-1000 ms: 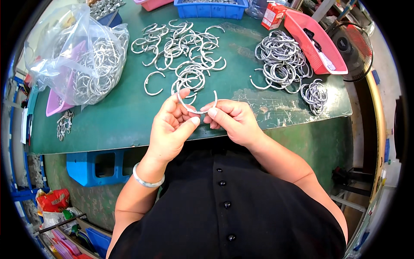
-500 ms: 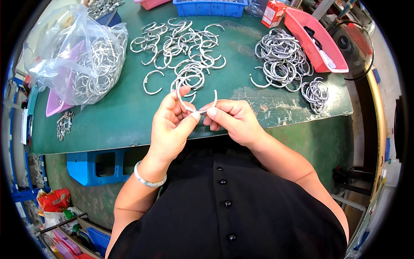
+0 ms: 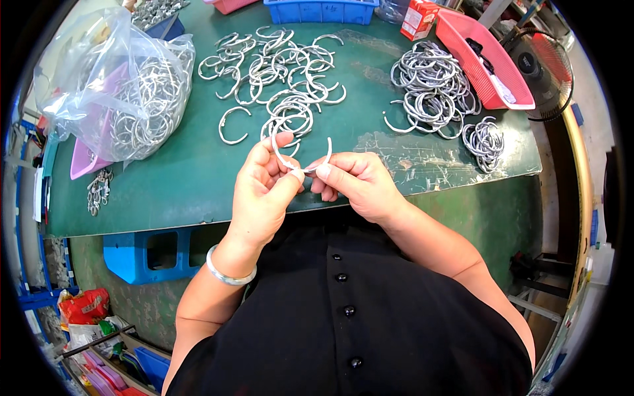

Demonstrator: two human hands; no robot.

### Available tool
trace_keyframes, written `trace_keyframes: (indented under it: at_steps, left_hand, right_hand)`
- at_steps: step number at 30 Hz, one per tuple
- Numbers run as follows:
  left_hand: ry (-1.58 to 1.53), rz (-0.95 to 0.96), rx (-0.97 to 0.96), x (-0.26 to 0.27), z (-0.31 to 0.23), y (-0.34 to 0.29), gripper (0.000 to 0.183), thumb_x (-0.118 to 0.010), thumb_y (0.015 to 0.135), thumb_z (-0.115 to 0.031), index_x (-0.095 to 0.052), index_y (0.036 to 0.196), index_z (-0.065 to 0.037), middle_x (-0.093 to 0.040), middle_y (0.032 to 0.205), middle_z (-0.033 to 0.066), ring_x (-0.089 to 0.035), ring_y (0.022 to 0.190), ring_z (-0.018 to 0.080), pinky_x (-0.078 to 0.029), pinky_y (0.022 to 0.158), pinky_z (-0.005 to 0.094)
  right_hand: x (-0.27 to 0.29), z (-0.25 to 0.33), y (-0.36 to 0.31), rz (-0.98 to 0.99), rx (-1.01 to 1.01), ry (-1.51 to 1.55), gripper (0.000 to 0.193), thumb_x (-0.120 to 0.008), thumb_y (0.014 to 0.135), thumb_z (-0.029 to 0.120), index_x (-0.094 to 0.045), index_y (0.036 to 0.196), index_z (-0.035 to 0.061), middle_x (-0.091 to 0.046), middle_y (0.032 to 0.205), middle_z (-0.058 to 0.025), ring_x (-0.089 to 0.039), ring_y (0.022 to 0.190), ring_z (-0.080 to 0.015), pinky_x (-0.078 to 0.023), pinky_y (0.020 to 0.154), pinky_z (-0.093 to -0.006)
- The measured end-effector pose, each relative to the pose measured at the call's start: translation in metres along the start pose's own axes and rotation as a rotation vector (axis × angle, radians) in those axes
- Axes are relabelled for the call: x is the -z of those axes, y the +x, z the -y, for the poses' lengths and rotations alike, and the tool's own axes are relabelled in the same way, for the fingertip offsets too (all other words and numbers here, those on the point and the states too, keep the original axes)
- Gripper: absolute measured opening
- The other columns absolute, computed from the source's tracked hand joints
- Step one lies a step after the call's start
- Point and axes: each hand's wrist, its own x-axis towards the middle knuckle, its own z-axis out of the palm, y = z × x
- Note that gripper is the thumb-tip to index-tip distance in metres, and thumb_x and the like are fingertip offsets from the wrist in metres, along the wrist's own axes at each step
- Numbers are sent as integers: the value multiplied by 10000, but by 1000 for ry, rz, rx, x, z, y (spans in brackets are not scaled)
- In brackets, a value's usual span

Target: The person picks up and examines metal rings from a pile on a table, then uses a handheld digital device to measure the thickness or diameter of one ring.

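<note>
An open silvery metal bangle [image 3: 280, 154] is held between both hands above the table's near edge, its gap facing away from me. My left hand [image 3: 259, 188] pinches its left side between thumb and fingers. With thumb and forefinger, my right hand [image 3: 356, 185] grips the bottom of the curve; the pinched part is hidden by the fingertips. Just beyond my hands lies a spread of similar open bangles [image 3: 290, 119]. A heaped pile of darker grey bangles [image 3: 429, 86] sits to the right, with a smaller bundle of rings [image 3: 484, 144] beside it.
A clear plastic bag [image 3: 148, 105] full of bangles stands at left on a pink basket [image 3: 86, 160], near small metal pieces [image 3: 99, 191]. Along the back are a blue crate [image 3: 321, 13], a red box [image 3: 419, 20] and a pink tray [image 3: 518, 89] beside a fan [image 3: 538, 72]. A blue stool [image 3: 129, 257] stands below the table.
</note>
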Motion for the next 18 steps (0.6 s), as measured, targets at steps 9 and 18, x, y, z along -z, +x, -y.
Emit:
trace_keyframes:
  at_steps: [9,18]
  left_hand:
    - [0,-7,28,1,1,-1,386,-467,772,7,-404,1152,18,-501,786,27,-479,690,81,-392,621,204]
    - [-8,1,44,-1,5,1,373,-451,780,5,-411,1150,24,-522,775,35,-493,686,85,-398,619,208]
  right_hand:
    - [1,-1,1,0,-38,69,209,-486,865,155,-603,896,-15,-598,718,-56,-534,609,-78,-441,555,-206]
    - [10,0,-1,-45,-54,70,195,-498,850,143,-602,881,-19,-597,711,-55,-527,593,-77,-434,548,-203]
